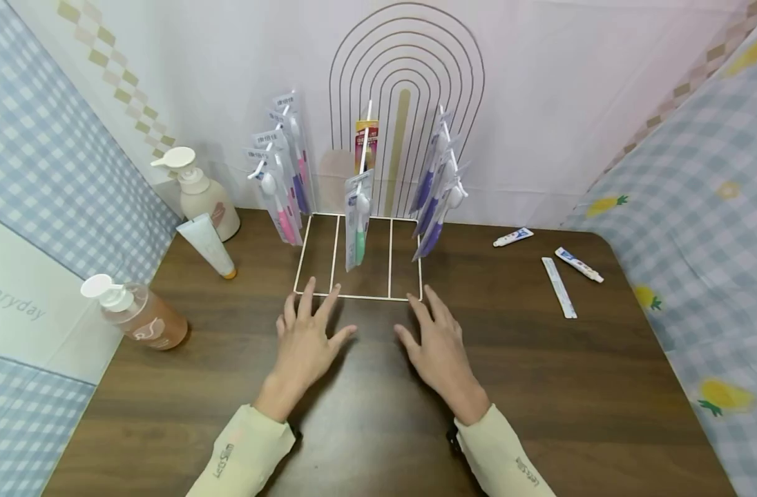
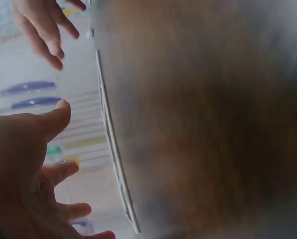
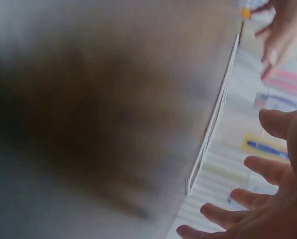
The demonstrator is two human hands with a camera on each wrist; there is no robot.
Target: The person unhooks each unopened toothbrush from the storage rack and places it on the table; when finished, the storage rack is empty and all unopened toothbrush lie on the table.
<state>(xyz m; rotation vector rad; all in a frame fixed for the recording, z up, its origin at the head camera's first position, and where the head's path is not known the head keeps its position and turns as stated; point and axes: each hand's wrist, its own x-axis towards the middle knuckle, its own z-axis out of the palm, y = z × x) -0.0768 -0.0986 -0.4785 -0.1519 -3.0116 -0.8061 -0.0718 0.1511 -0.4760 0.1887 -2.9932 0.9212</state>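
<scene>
My left hand point(image 1: 305, 348) hovers just in front of a white wire display rack point(image 1: 366, 297), fingers spread and holding nothing. Opposite it, my right hand point(image 1: 441, 352) is held the same way by the rack's front right corner. Packaged toothbrushes hang from the rack's three prongs: several with pink or purple handles point(image 1: 285, 224) on the left, a green one point(image 1: 360, 238) in the middle, several purple ones point(image 1: 433, 238) on the right. Behind the green one hangs a red and yellow pack point(image 1: 366, 141). Both wrist views show the fingers apart from the rack's base.
At left stand a cream pump bottle point(image 1: 211, 203) and an amber pump bottle point(image 1: 151, 321), with a white tube point(image 1: 207, 245) between them. Two small toothpaste tubes point(image 1: 513, 237) and a slim white packet point(image 1: 559, 288) lie at right. Curtains point(image 1: 540, 124) enclose the brown table point(image 1: 540, 400).
</scene>
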